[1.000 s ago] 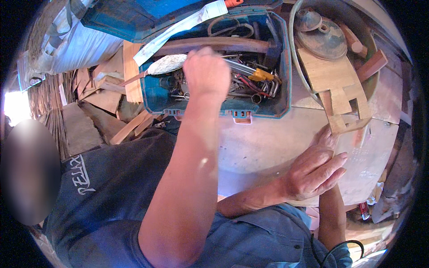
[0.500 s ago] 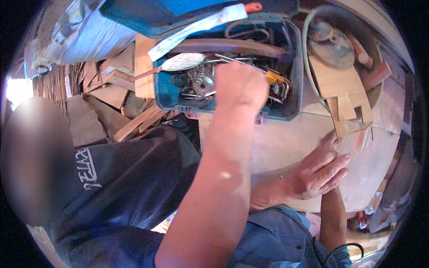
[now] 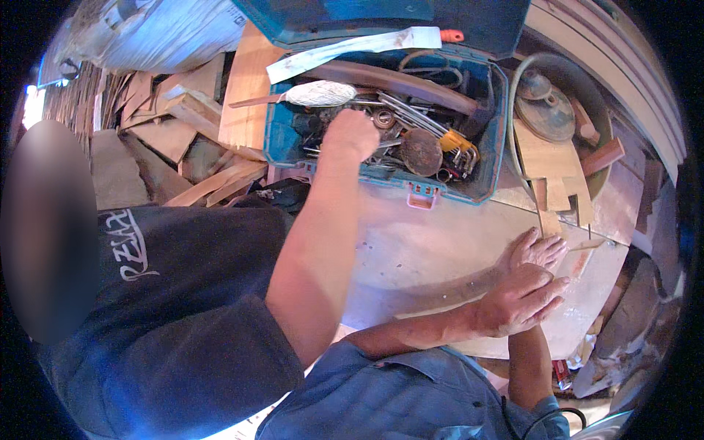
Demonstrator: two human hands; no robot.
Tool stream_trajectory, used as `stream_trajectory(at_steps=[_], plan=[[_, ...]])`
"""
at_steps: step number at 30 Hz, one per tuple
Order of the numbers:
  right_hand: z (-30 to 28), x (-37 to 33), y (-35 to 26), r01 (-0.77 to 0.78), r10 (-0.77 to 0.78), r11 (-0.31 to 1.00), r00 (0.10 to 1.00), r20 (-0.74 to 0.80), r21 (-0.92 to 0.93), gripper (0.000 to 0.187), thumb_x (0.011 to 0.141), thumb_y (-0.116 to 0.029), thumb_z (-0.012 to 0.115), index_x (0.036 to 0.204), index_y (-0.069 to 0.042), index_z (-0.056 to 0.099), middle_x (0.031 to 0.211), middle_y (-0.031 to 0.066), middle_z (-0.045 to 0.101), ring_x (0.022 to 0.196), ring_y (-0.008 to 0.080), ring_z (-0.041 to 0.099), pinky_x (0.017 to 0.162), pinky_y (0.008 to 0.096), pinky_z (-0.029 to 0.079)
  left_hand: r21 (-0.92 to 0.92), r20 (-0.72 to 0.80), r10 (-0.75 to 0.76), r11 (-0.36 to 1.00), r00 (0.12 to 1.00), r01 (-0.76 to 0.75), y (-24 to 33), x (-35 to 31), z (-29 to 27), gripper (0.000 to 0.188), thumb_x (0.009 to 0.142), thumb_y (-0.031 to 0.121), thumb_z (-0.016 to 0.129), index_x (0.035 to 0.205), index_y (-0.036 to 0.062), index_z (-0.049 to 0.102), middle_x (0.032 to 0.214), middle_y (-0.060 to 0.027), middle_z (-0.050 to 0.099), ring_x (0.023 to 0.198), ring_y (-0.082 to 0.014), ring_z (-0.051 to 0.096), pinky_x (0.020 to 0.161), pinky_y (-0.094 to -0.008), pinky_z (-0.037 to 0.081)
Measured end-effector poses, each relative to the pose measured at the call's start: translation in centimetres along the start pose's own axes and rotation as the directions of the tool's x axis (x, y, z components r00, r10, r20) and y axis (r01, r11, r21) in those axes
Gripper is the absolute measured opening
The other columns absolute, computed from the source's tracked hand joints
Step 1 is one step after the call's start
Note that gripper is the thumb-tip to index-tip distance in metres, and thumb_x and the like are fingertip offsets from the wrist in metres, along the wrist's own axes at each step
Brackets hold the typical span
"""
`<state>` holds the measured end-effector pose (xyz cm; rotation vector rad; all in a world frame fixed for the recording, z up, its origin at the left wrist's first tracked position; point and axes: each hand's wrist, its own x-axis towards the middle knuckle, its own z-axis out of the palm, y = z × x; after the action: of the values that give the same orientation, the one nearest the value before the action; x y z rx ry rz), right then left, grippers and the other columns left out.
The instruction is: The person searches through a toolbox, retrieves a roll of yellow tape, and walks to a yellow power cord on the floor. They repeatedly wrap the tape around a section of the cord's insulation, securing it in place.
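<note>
My shirt: blue cloth [image 3: 381, 403], a thin black cable [image 3: 579, 412] curving beside it.
My left hand [image 3: 519, 299]: laid across my right wrist, fingers loosely parted, nothing seen in them; the palm is hidden.
My right hand [image 3: 539, 253]: just past it over the pale, flat tabletop [image 3: 418, 242], fingers spread wide.
Notched board: a pale-brown, flat wooden board with square cutouts [image 3: 548, 161], its near end beside my right fingertips; I cannot tell if they touch.
Writing: white lettering on the co-worker's dark shirt [image 3: 205, 257], at my left.
Co-worker's hand [image 3: 352, 136]: inside the blue plastic toolbox [image 3: 469, 189]; its grip is hidden.
Hex keys: in a yellow holder [image 3: 455, 141], right of a round, brown disc [image 3: 421, 152].
Tub: round, greenish [image 3: 600, 103], bearing the board's far end.
</note>
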<state>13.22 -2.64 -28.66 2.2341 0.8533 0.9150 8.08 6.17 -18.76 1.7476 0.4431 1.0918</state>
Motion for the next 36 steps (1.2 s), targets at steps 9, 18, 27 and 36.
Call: stream_trajectory(at_steps=[9, 18, 27, 36], plan=[[1.9, -0.4, -0.7, -0.065, 0.057, 0.991, 0.996, 0.070, 0.118, 0.054, 0.100, -0.041, 0.047, 0.141, -0.006, 0.042, 0.137, 0.0078, 0.050, 0.127, 0.0244, 0.046, 0.109, 0.0430, 0.034, -0.011, 0.091, -0.023, 1.000, 0.996, 0.024, -0.3, -0.7, 0.7, 0.040, 0.078, 0.000, 0.077, 0.115, -0.0023, 0.061, 0.085, -0.0095, 0.058, 0.077, -0.0236, 0.061, 0.070, -0.0351, 0.052], [4.8, -0.6, -1.3, -0.123, 0.090, 0.953, 0.988, 0.129, 0.279, 0.057, 0.100, -0.042, 0.046, 0.143, -0.006, 0.038, 0.141, 0.0103, 0.045, 0.130, 0.0265, 0.040, 0.111, 0.0443, 0.030, -0.014, 0.156, -0.069, 0.997, 0.985, 0.072, -1.0, -1.2, 1.8, 0.037, 0.078, 0.000, 0.077, 0.111, -0.0049, 0.062, 0.086, -0.0113, 0.058, 0.081, -0.0262, 0.062, 0.077, -0.0369, 0.052], [4.9, -1.3, -1.4, -0.119, 0.082, 0.951, 0.987, 0.136, 0.286, 0.060, 0.100, -0.044, 0.044, 0.146, -0.006, 0.034, 0.145, 0.0128, 0.039, 0.134, 0.0286, 0.034, 0.113, 0.0456, 0.026, 0.020, 0.107, -0.088, 0.996, 0.990, 0.086, -1.5, -1.1, 1.7, 0.041, 0.077, 0.001, 0.078, 0.116, -0.0047, 0.063, 0.087, -0.0107, 0.058, 0.078, -0.0256, 0.062, 0.070, -0.0366, 0.052], [5.2, -1.7, -1.4, -0.128, 0.086, 0.947, 0.985, 0.151, 0.294, 0.064, 0.100, -0.045, 0.043, 0.148, -0.005, 0.030, 0.149, 0.0153, 0.034, 0.138, 0.0308, 0.028, 0.115, 0.0469, 0.022, 0.034, 0.154, -0.096, 0.995, 0.983, 0.091, -1.6, -0.9, 1.3, 0.035, 0.083, 0.003, 0.073, 0.115, -0.0054, 0.062, 0.089, -0.0107, 0.054, 0.085, -0.0253, 0.059, 0.083, -0.0390, 0.050]])
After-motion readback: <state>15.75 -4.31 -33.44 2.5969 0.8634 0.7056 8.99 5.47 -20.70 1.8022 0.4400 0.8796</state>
